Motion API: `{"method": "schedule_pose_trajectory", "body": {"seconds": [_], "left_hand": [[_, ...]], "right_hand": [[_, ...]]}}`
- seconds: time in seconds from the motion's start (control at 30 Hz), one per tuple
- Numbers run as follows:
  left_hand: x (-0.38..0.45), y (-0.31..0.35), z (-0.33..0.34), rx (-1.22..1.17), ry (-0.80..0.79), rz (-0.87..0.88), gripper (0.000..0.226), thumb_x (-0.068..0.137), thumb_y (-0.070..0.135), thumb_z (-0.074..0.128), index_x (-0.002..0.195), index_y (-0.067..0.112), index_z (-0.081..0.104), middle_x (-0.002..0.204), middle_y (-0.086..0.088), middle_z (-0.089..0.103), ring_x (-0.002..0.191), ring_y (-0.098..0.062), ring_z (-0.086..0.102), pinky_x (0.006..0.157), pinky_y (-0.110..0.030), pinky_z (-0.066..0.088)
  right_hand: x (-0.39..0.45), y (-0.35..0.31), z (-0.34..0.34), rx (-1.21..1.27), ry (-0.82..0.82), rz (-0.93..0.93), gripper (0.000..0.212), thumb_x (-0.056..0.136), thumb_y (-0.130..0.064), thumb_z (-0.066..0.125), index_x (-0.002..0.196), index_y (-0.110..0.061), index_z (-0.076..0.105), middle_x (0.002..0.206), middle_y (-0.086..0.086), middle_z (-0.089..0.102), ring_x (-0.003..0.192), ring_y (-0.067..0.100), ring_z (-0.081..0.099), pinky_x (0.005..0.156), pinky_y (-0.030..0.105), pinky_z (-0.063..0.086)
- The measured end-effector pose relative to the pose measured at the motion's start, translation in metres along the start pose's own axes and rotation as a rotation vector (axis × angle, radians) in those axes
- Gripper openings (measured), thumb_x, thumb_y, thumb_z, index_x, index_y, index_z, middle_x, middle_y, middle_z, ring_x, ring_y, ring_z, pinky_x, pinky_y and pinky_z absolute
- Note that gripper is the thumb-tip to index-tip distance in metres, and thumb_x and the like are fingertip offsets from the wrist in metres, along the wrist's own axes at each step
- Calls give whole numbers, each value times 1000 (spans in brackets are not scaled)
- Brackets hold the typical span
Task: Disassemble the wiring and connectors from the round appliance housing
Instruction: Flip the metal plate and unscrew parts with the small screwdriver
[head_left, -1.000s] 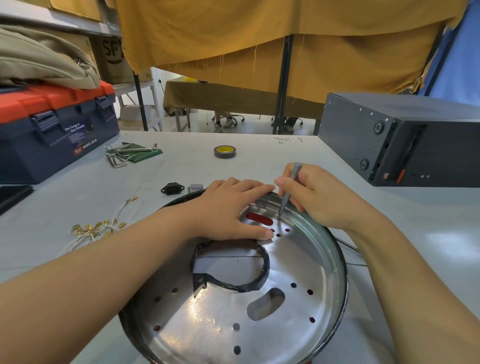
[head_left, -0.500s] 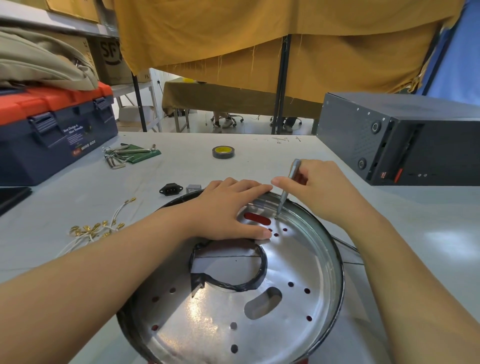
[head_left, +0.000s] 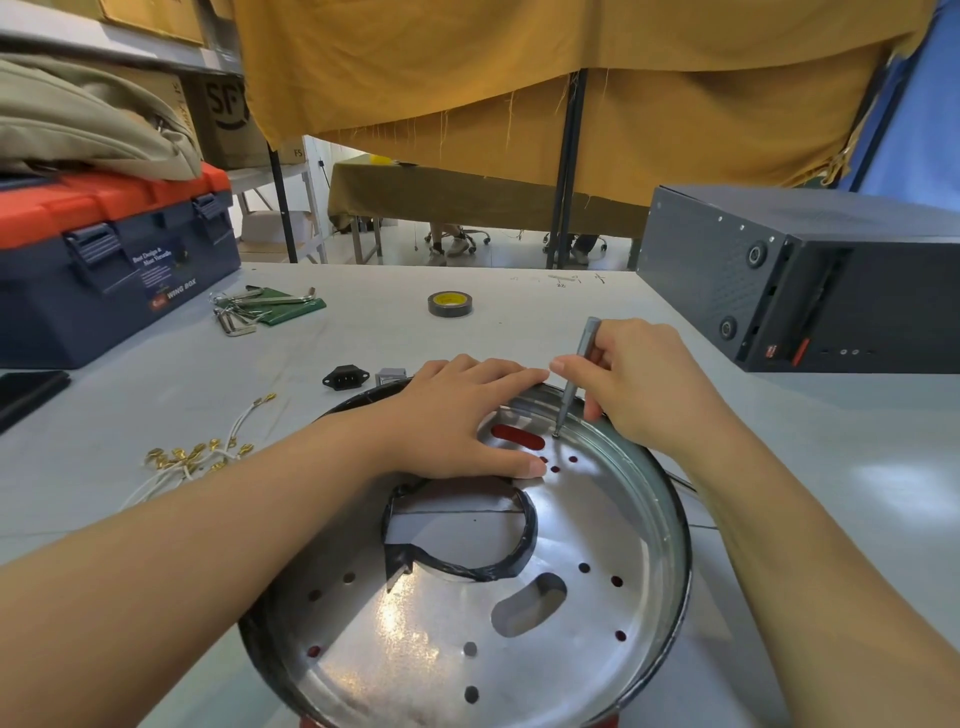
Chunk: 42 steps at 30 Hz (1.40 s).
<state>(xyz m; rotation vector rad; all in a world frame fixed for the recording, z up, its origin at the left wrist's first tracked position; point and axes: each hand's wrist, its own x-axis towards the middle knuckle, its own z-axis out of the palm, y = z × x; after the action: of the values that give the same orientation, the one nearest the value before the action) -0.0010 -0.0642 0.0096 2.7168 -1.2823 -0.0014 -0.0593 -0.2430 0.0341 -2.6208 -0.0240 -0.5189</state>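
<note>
Metal housing (head_left: 467, 613) lies on the surface (head_left: 156, 426), left hand (head_left: 457, 415) pressing flat while the right hand (head_left: 639, 384), pinching the screwdriver (head_left: 576, 379), has tilted it more upright on the rim screw, suggesting loosening continues.

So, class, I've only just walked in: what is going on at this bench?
A person is working on a round metal housing lying on the table. The left hand presses flat on its far side to steady it. The right hand grips a slim screwdriver, tip set on a screw near the far rim. White wires with gold terminals and a black socket lie on the table beside it.
</note>
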Motion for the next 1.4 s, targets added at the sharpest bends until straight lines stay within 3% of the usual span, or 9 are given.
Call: {"method": "schedule_pose_trajectory", "body": {"seconds": [0.13,0.4,0.53,0.67,0.87,1.03,1.13,1.23,1.4], "left_hand": [[1,1,0,9,-7,-2,86,78,72,45,148,39,8,153,13,20,133,-16,23,108,-37,16],[0,1,-1,5,-2,5,85,79,71,46,148,41,7,153,12,20,133,-17,23,107,-35,15],[1,1,-1,13,1,9,83,79,71,46,147,41,8,152,12,21,132,-16,25,107,-36,16],[1,0,-1,8,6,11,84,79,71,46,148,39,10,152,12,21,132,-16,25,108,-36,16],[1,1,-1,3,-7,3,85,79,71,45,148,39,8,152,13,21,132,-16,24,108,-36,16],[1,2,-1,6,-2,-4,84,80,70,46,148,39,9,153,12,21,133,-16,24,109,-36,16],[0,2,-1,16,1,0,84,80,70,45,148,39,8,153,11,22,132,-17,25,109,-37,16],[1,2,-1,18,10,2,83,79,71,46,148,36,14,152,10,24,131,-17,26,109,-37,17],[0,2,0,9,23,10,80,80,70,47,146,37,17,150,11,25,130,-15,27,107,-35,17]], "right_hand": [[0,1,-2,66,-32,-8,27,94,-34,57,71,-21,52,57,-6,61,45,0,54,48,6,38],[3,6,-4,206,-133,-76,19,93,-31,57,76,-22,58,60,-6,62,52,2,56,56,14,42],[5,14,-7,348,-233,-83,13,92,-30,58,82,-23,63,67,-2,64,62,8,57,64,25,46],[5,15,-9,367,-267,-86,13,93,-30,57,83,-25,63,66,-4,64,61,3,57,64,23,44],[5,7,1,225,-141,-38,15,95,-28,54,81,-24,56,44,-10,60,43,-4,54,49,4,38],[2,0,7,204,-17,25,17,93,-22,57,79,-13,61,56,0,65,37,-4,51,42,5,36],[1,-5,10,166,27,4,21,91,-32,61,76,-18,59,59,-2,63,46,4,58,47,8,41],[-1,-8,11,127,57,-9,22,89,-34,65,77,-17,61,61,0,62,59,13,61,62,19,48],[-1,-8,8,-36,88,-16,28,88,-42,63,74,-17,62,65,0,59,64,15,57,61,22,46]]}}
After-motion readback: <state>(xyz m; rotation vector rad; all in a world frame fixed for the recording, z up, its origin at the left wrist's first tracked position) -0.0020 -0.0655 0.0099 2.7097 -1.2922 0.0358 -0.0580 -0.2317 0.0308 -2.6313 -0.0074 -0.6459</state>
